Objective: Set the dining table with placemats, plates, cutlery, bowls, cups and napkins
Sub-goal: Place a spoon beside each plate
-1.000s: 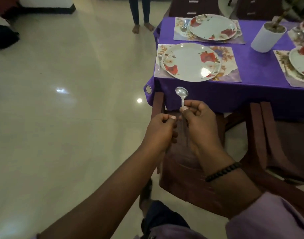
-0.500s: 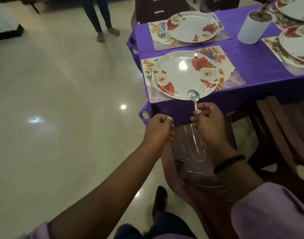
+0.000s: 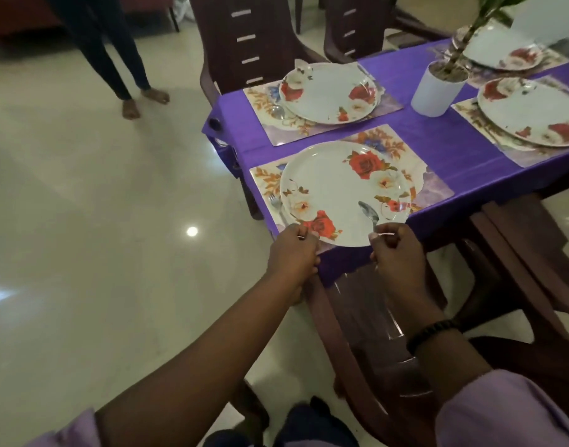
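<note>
Right hand (image 3: pixel 396 250) is curled around a spoon (image 3: pixel 369 216) handle, bowl sticking up and away over the near edge of the closest plate (image 3: pixel 338 188), long axis roughly toward the table's far side. Most of the handle is buried in the fist. Left hand (image 3: pixel 293 253) pinches something small and shiny, can't tell what. A fork (image 3: pixel 276 206) lies half tucked beside the plate on the placemat (image 3: pixel 435 188).

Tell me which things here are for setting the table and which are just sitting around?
For setting the table: spoon in right hand, nearest plate, placemat, fork, left hand holding something small.

Just there: plant pot, chairs, purple tablecloth.
</note>
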